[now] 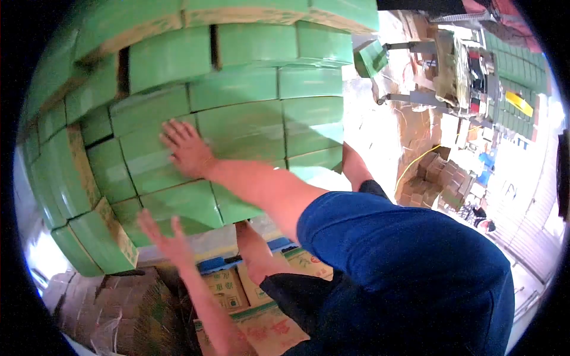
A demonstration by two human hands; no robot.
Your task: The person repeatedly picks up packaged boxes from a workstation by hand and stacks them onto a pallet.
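Note:
Green cartons [237, 127] are stacked tightly in rows in front of me. My right hand [187, 148] lies with fingers spread on the face of one green carton [155, 163] in the stack. Lower down, my left hand [168, 237] is blurred by motion, its fingers and thumb apart and nothing in it. It is near a lower green carton [181, 207]; whether it touches the carton I cannot tell.
Brown printed cartons [261, 332] lie below my bare legs, beside a blue edge [219, 263]. Wrapped brown bundles [113, 302] stand at lower left. At upper right are a forklift-like machine [454, 68], a loose green carton [371, 58] and a brown carton pile [442, 178].

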